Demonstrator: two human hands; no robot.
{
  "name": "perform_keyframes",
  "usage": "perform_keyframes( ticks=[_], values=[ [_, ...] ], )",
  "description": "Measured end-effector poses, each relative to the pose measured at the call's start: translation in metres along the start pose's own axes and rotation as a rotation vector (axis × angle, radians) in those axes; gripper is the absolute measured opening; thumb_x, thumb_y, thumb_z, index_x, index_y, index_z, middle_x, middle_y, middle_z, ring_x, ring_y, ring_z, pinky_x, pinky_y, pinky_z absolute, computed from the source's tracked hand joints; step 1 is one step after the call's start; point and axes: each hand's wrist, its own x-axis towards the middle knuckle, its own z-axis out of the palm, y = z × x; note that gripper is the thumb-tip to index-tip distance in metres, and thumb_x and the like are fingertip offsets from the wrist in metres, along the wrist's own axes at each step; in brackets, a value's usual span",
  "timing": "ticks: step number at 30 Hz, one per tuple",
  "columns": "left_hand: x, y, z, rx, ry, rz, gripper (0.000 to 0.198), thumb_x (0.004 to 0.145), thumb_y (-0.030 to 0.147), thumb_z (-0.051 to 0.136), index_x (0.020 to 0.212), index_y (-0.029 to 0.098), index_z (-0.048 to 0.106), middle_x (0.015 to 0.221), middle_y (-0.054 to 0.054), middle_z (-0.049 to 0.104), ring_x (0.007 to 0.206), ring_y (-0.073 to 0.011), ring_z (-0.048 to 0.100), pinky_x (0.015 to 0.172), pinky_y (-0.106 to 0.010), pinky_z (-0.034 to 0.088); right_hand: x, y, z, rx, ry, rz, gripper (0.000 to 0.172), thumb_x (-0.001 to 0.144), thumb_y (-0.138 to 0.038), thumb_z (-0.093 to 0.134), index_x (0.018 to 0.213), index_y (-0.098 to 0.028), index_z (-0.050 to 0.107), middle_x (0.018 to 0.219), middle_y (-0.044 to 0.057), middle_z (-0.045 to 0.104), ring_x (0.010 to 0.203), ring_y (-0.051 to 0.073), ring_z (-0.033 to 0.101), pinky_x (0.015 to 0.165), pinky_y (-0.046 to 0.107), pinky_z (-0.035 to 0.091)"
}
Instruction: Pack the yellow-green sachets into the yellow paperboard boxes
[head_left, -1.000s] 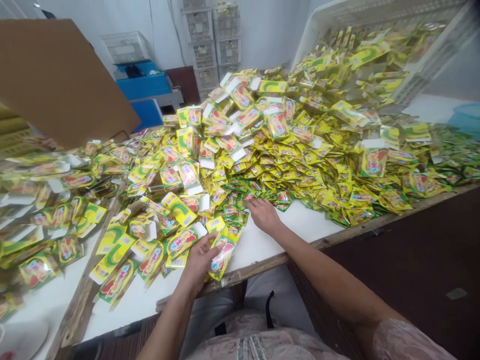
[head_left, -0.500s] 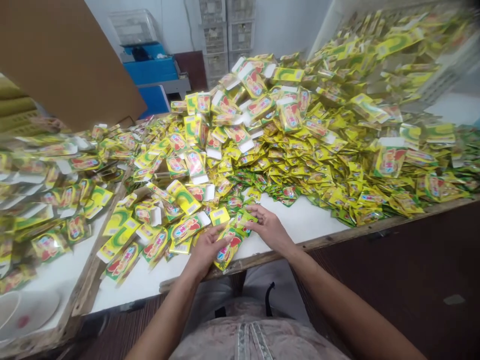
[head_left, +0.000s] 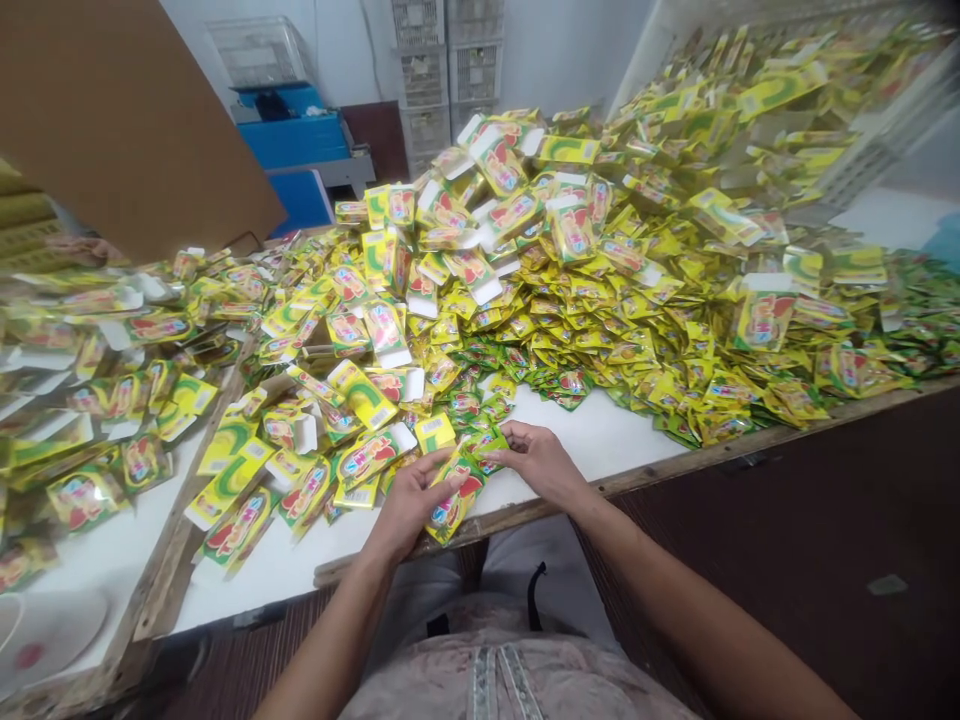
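Note:
My left hand (head_left: 409,502) is closed around a small yellow and green printed carton (head_left: 455,508), which lies slanted just over the table's front edge. At the carton's far end, my right hand (head_left: 541,462) pinches a small green and yellow sachet (head_left: 489,441). The sachet meets the carton's end; how much of it is inside, I cannot tell. Left of my left hand lie several cartons like it, among them one with a white end flap (head_left: 375,453). Beyond my right hand rises a large heap of yellow and green sachets (head_left: 622,350).
A wooden rim (head_left: 660,468) edges the white table, and a wooden divider (head_left: 187,500) runs along its left part. More cartons lie past it, near a white round container (head_left: 52,630). A tilted white crate (head_left: 862,150) full of packs stands at the back right. Cardboard (head_left: 142,120) leans back left.
My right hand has shifted slightly with the sachet at the carton's end. My left hand keeps its hold on the carton. The whole view has turned a little.

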Motion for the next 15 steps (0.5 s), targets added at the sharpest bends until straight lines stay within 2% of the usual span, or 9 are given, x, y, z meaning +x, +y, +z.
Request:
perform_keyframes(
  ticks=[5, 9, 12, 15],
  values=[
    [0.002, -0.001, 0.000, 0.030, 0.014, -0.002, 0.058, 0.060, 0.030, 0.080, 0.113, 0.016, 0.060, 0.084, -0.004, 0.074, 0.073, -0.0171, 0.068, 0.071, -0.027, 0.052, -0.005, -0.008, -0.007, -0.084, 0.095, -0.054, 0.027, 0.070, -0.033, 0.063, 0.093, -0.019, 0.062, 0.056, -0.006, 0.042, 0.053, 0.010, 0.038, 0.050, 0.022, 0.033],
    [0.002, -0.004, 0.003, -0.008, 0.003, 0.008, 0.057, 0.060, 0.028, 0.080, 0.113, 0.017, 0.061, 0.089, -0.005, 0.074, 0.077, -0.0189, 0.069, 0.073, -0.028, 0.052, -0.004, -0.011, -0.002, -0.052, 0.171, -0.065, 0.036, 0.069, -0.031, 0.063, 0.103, -0.020, 0.059, 0.052, -0.009, 0.031, 0.048, 0.009, 0.032, 0.047, 0.021, 0.028],
    [0.001, -0.003, 0.007, -0.040, -0.003, 0.016, 0.057, 0.061, 0.028, 0.079, 0.114, 0.018, 0.060, 0.088, -0.004, 0.074, 0.073, -0.0174, 0.069, 0.070, -0.027, 0.052, -0.003, -0.006, 0.010, -0.016, 0.217, -0.062, 0.030, 0.069, -0.035, 0.064, 0.094, -0.020, 0.060, 0.053, -0.008, 0.036, 0.050, 0.010, 0.037, 0.048, 0.022, 0.030],
    [0.000, 0.000, 0.012, -0.028, -0.021, 0.020, 0.054, 0.060, 0.027, 0.080, 0.110, 0.017, 0.063, 0.088, -0.004, 0.074, 0.071, -0.0160, 0.068, 0.068, -0.025, 0.052, 0.000, -0.002, 0.024, 0.065, 0.322, -0.049, 0.027, 0.068, -0.040, 0.064, 0.085, -0.020, 0.057, 0.054, -0.007, 0.045, 0.051, 0.012, 0.042, 0.050, 0.024, 0.034]
  ],
)
